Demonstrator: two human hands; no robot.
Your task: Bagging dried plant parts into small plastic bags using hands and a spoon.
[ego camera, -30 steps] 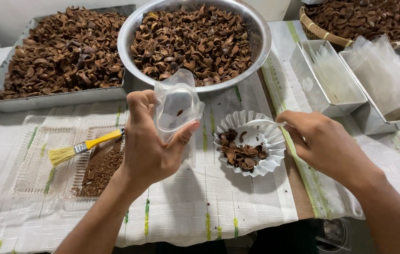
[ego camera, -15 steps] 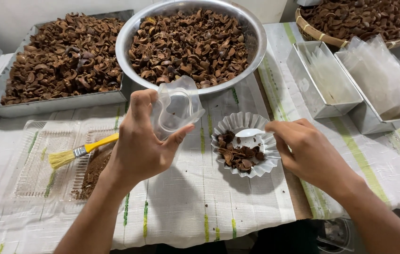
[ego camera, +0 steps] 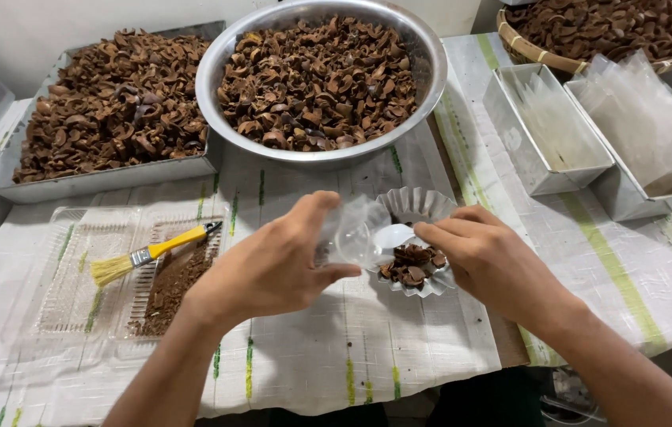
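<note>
At the centre of the frame the left hand (ego camera: 272, 269) is curled around a small clear plastic bag (ego camera: 358, 233), thumb below and fingers above, holding its mouth toward the fluted foil cup (ego camera: 419, 207) just right of it. The right hand (ego camera: 488, 261) is closed in a pinch on a small white scoop (ego camera: 395, 236) that sits at the bag's mouth, over the brown shell pieces (ego camera: 413, 266) lying in the cup. The step in hand looks like filling: shell pieces being passed from the cup into the bag. By my judgement the next move calls for keeping the bag's mouth open and steady while the scoop tips in, since the thin film could fold shut and spill pieces onto the cloth-covered table (ego camera: 399, 348). At upper centre stands a large steel bowl (ego camera: 217, 75) heaped with shells, a metal tray (ego camera: 98, 183) of them at upper left. A yellow-handled brush (ego camera: 150, 255) lies at the left on a clear plastic tray (ego camera: 75, 292) with brown crumbs. Metal tins (ego camera: 510, 134) of empty bags stand at the right.
</note>
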